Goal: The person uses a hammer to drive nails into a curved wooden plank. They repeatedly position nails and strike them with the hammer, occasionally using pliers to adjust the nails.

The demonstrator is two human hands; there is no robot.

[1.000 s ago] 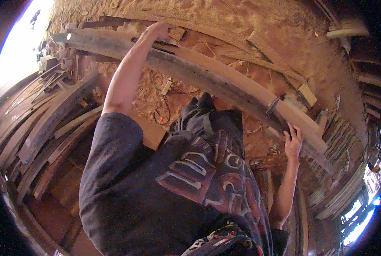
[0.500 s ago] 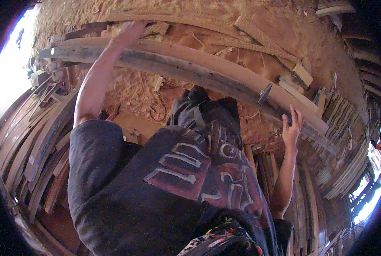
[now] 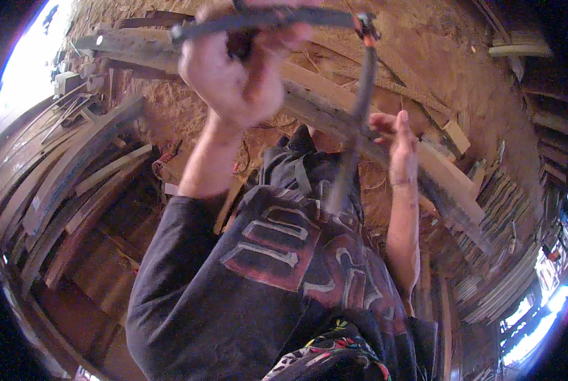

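Note:
My left hand [image 3: 233, 76] is raised high at the upper middle, closed around a long dark tool [image 3: 322, 18]. The tool has a straight bar and an orange-marked corner, from which a grey arm hangs down past the beam. Motion blur hides what kind of tool it is. Below lies a long, weathered wooden beam [image 3: 439, 190], running from upper left to lower right. Over the beam, my right hand [image 3: 399, 149] has its thumb and fingers apart, near the hanging arm. Whether it touches the beam, I cannot tell.
Curved wooden planks [image 3: 84, 168] are piled at the left. On the right lies a stack of thin slats [image 3: 487, 279]. A small wood block [image 3: 455, 138] sits beyond the beam, on reddish ground strewn with sawdust [image 3: 424, 51].
My left hand has come back from beyond the beam's left part and now holds the dark tool up high. My right hand has shifted left along the beam. The view has tilted slightly.

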